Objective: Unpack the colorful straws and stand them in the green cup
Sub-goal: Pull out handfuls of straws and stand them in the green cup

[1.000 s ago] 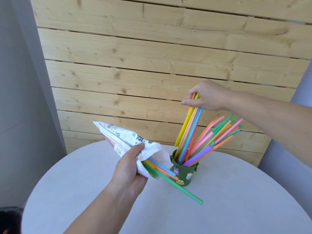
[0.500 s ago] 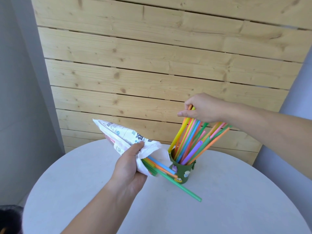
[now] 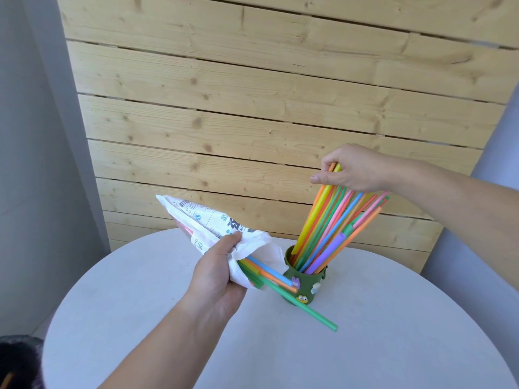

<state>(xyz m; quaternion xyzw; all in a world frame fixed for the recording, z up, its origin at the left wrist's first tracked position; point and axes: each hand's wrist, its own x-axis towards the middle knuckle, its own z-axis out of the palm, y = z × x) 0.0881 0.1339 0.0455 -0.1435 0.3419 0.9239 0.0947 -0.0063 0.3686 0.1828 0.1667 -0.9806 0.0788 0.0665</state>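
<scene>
- Straws (image 3: 331, 228): most of the bundle stands in the green cup (image 3: 304, 284), fanned and leaning toward the right; tops splay out under the right hand.
- Right hand (image 3: 351, 171): palm down over the straw tops, thumb and fingers pinched on the upper ends of a yellow and an orange straw. Lower ends of these sit inside the cup mouth.
- Left hand (image 3: 219, 272): closed round the crumpled neck of the white printed packet (image 3: 207, 223), held tilted above the surface, open end pointing toward the cup.
- Leftover straws (image 3: 269, 276): a few (blue, orange, green, yellow) poke out of the packet mouth; one long green straw (image 3: 306, 307) reaches past the front of the cup, its tip low over the surface. Cannot tell whether the tip touches.
- Cup: upright, small decorations on its front, on the round pale surface (image 3: 393, 346), just beside the packet mouth.
- Step in hand, as judged: settling the batch in the cup; unpacking roughly two-thirds done.
- Next move calls for: letting go of the tops without tipping the light cup, then drawing the remaining straws from the packet and standing them in. Leaning load may topple the cup rightward.
- Backdrop: wooden slat wall (image 3: 252, 108).
</scene>
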